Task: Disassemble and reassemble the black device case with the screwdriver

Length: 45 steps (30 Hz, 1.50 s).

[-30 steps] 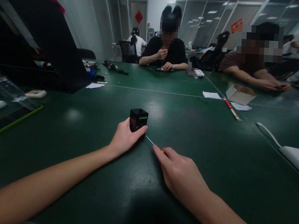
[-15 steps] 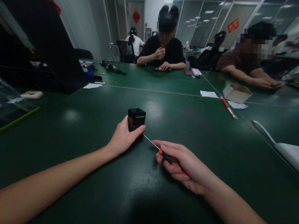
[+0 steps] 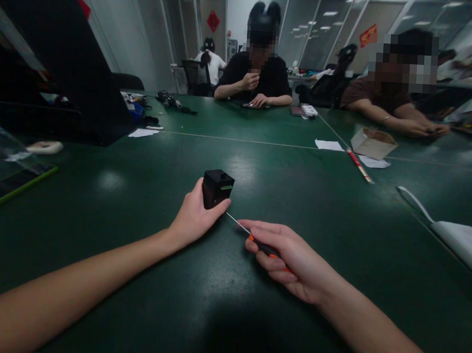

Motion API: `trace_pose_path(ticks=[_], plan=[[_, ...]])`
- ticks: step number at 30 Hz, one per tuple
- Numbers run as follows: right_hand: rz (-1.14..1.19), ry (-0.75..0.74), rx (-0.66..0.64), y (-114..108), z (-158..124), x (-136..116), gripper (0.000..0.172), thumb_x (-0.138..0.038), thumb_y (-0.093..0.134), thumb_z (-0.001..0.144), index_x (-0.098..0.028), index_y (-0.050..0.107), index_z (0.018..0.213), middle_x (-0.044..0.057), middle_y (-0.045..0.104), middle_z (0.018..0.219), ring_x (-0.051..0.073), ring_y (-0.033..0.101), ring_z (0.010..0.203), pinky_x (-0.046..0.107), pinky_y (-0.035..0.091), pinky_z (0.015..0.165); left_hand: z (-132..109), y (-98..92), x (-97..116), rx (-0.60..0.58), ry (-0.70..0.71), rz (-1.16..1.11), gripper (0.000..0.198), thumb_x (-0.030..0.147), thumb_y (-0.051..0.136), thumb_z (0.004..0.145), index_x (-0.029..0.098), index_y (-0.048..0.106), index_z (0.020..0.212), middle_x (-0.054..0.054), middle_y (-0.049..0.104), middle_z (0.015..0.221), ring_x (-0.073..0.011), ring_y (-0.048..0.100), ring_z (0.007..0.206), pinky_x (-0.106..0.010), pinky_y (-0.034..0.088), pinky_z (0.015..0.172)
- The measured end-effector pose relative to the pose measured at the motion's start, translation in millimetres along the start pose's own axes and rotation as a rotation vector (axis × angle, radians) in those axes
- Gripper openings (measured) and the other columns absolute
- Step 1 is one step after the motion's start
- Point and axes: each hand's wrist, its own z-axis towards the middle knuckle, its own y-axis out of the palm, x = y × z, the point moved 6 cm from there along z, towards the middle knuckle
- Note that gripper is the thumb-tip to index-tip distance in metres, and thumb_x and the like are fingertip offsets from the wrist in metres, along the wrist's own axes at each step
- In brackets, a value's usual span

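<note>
A small black box [image 3: 216,187] with a green strip near its top stands in the middle of the view, tilted slightly. My left hand [image 3: 198,209] is wrapped around it from the left, thumb across the near lower side. In my right hand [image 3: 290,260] is a screwdriver [image 3: 264,247] with a black and orange handle. Its thin metal shaft points up and left, and the tip is at the box's lower right, by my left thumb. Whether the tip touches the box I cannot tell. Beneath both hands lies the green tabletop [image 3: 165,294].
A large black panel [image 3: 78,65] leans at the left above a green-edged tablet-like object [image 3: 15,189]. Toward the right are a white box [image 3: 373,143], a red-and-white stick [image 3: 360,167] and a white device [image 3: 462,241] with a cable. People sit across the table.
The black box has turned and tilted a little in my left hand, showing more of its top. My right hand and the screwdriver have shifted only slightly.
</note>
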Motion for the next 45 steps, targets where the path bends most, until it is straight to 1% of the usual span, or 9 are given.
trace_pose_path(ticks=[3, 5, 8, 14, 17, 21, 27, 40, 45], plan=[[-0.446, -0.17, 0.122, 2, -3, -6, 0.037, -0.024, 0.05, 0.097, -0.018, 0.056, 0.133, -0.001, 0.055, 0.076, 0.004, 0.037, 0.043, 0.014, 0.028, 0.035, -1, 0.8, 0, -0.012, -0.005, 0.011, 0.038, 0.038, 0.067, 0.081, 0.017, 0.054, 0.109, -0.004, 0.065, 0.092, -0.02, 0.061, 0.083, -0.031, 0.047, 0.077], [-0.828, -0.395, 0.18, 8, -6, -12, 0.035, -0.023, 0.049, 0.097, -0.016, 0.061, 0.129, 0.004, 0.064, 0.083, 0.011, 0.057, 0.063, 0.021, 0.049, 0.055, -1, 1.3, 0, -0.017, -0.003, 0.008, 0.038, 0.038, 0.067, 0.081, 0.017, 0.054, 0.109, -0.004, 0.066, 0.093, -0.0201, 0.061, 0.083, -0.031, 0.047, 0.077], [-1.349, -0.669, 0.242, 18, -10, -13, 0.039, -0.016, 0.045, 0.097, -0.012, 0.058, 0.133, 0.012, 0.068, 0.103, 0.022, 0.064, 0.093, 0.035, 0.052, 0.086, 0, 1.8, -1, -0.02, -0.002, -0.005, 0.039, 0.038, 0.067, 0.081, 0.017, 0.054, 0.11, -0.004, 0.066, 0.094, -0.0202, 0.061, 0.085, -0.031, 0.047, 0.078], [-2.022, -0.641, 0.314, 20, -10, -4, 0.055, -0.009, 0.047, 0.091, -0.015, 0.043, 0.146, 0.015, 0.066, 0.106, 0.025, 0.067, 0.066, 0.035, 0.053, 0.055, 2, 0.5, -3, 0.005, -0.039, -0.073, 0.037, 0.039, 0.067, 0.081, 0.017, 0.054, 0.109, -0.003, 0.064, 0.093, -0.0197, 0.059, 0.085, -0.031, 0.046, 0.077], [-1.913, -0.72, 0.324, 20, -18, -15, 0.048, -0.013, 0.047, 0.094, -0.016, 0.049, 0.142, 0.012, 0.068, 0.103, 0.024, 0.067, 0.072, 0.034, 0.052, 0.06, 4, 0.8, -4, 0.007, -0.066, -0.182, 0.033, 0.04, 0.065, 0.082, 0.017, 0.055, 0.103, -0.002, 0.062, 0.092, -0.0191, 0.059, 0.085, -0.03, 0.046, 0.075], [-1.396, -0.819, 0.346, 14, -29, -36, 0.034, -0.02, 0.05, 0.097, -0.018, 0.063, 0.128, 0.007, 0.071, 0.102, 0.019, 0.066, 0.082, 0.031, 0.051, 0.075, 6, 1.1, -5, 0.014, -0.081, -0.242, 0.032, 0.041, 0.065, 0.082, 0.016, 0.054, 0.1, -0.003, 0.062, 0.092, -0.019, 0.059, 0.085, -0.029, 0.046, 0.075], [-0.881, -0.589, 0.276, 9, -24, -36, 0.033, -0.028, 0.056, 0.094, -0.02, 0.067, 0.124, 0.0, 0.069, 0.076, 0.014, 0.06, 0.064, 0.025, 0.045, 0.058, 3, 1.9, -3, 0.002, -0.043, -0.191, 0.034, 0.042, 0.064, 0.083, 0.016, 0.055, 0.103, -0.003, 0.063, 0.094, -0.0192, 0.058, 0.086, -0.029, 0.046, 0.075], [-0.71, -0.448, 0.198, 11, -13, -24, 0.032, -0.027, 0.059, 0.091, -0.016, 0.069, 0.12, 0.001, 0.064, 0.073, 0.009, 0.048, 0.054, 0.021, 0.035, 0.048, -3, 5.1, 1, -0.046, 0.001, -0.071, 0.037, 0.042, 0.064, 0.083, 0.016, 0.055, 0.107, -0.005, 0.065, 0.096, -0.0204, 0.06, 0.087, -0.032, 0.048, 0.077], [-0.436, -0.3, 0.086, 12, -7, -13, 0.037, -0.034, 0.06, 0.092, -0.017, 0.063, 0.125, -0.002, 0.059, 0.071, 0.005, 0.036, 0.043, 0.017, 0.024, 0.037, -5, 4.2, 3, -0.031, 0.001, -0.002, 0.036, 0.042, 0.062, 0.084, 0.017, 0.05, 0.108, -0.004, 0.064, 0.09, -0.0193, 0.06, 0.08, -0.031, 0.048, 0.071]])
